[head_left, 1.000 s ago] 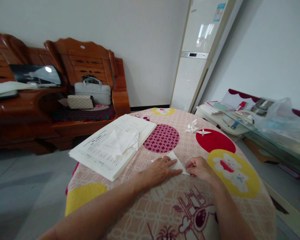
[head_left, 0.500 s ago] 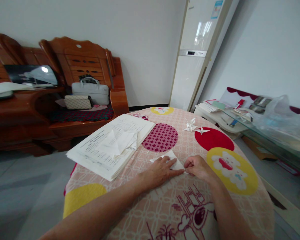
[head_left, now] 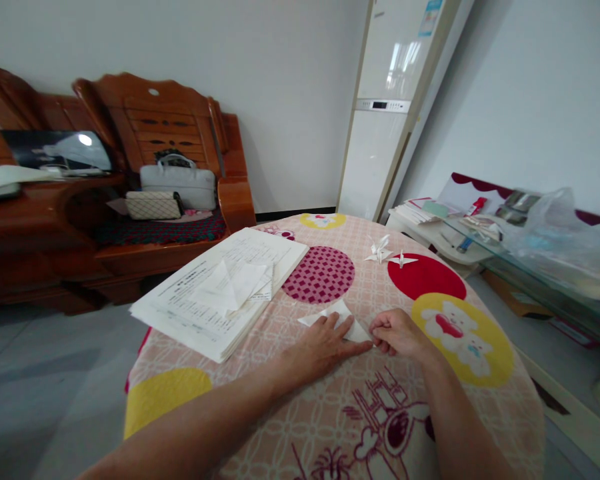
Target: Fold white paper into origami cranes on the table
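Observation:
A small folded white paper (head_left: 349,325) lies on the patterned tablecloth (head_left: 280,440). My left hand (head_left: 329,343) rests flat on it with the fingers spread, the index or thumb reaching toward its right corner. At that corner my right hand (head_left: 393,331) is closed in a pinch on the paper's tip, which the fingers mostly hide. Beyond my hands stand two folded paper cranes, one crane (head_left: 379,249) on the pink cloth and another crane (head_left: 403,260) at the edge of a red circle.
Left of my hands is a stack of printed sheets (head_left: 180,327) with loose folded papers (head_left: 225,283) on top. A wooden sofa (head_left: 175,127) holding a grey bag (head_left: 180,187) stands at the back left. To the right, a glass table (head_left: 520,267) carries a plastic bag (head_left: 550,223).
My left hand's lower fingers have slid slightly right toward the paper's corner. The right hand keeps its pinch there. The whole view has shifted a little.

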